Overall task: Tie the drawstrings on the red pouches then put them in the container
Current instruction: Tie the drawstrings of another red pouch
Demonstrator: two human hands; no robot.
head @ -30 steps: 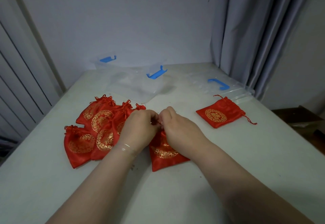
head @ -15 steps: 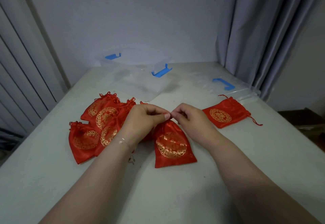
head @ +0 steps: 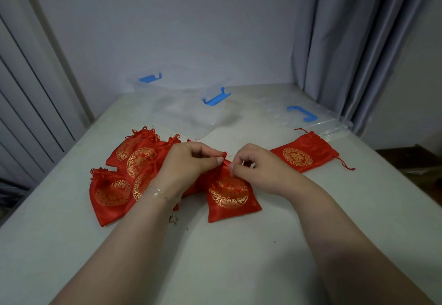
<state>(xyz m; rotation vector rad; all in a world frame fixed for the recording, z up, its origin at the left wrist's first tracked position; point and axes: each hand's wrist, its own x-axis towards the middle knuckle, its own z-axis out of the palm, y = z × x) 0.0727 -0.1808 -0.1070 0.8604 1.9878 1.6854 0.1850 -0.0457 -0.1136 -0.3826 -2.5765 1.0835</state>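
Observation:
A red pouch with a gold round pattern (head: 230,197) lies flat on the white table in front of me. My left hand (head: 191,166) pinches a drawstring end at the pouch's gathered mouth. My right hand (head: 257,168) pinches the string at the mouth from the other side. Both hands meet just above the pouch. A pile of several more red pouches (head: 129,168) lies to the left, partly under my left wrist. One pouch (head: 303,157) lies alone to the right. The clear container with blue clips (head: 186,103) stands open at the back.
A clear lid with a blue clip (head: 308,118) lies at the back right of the table (head: 239,256). A grey curtain (head: 346,41) hangs at the right, a wall stands behind, and the table's right edge drops off beyond the single pouch.
My hands have drawn slightly apart at the pouch's mouth and more of the pouch's body shows below them. The view has shifted a little.

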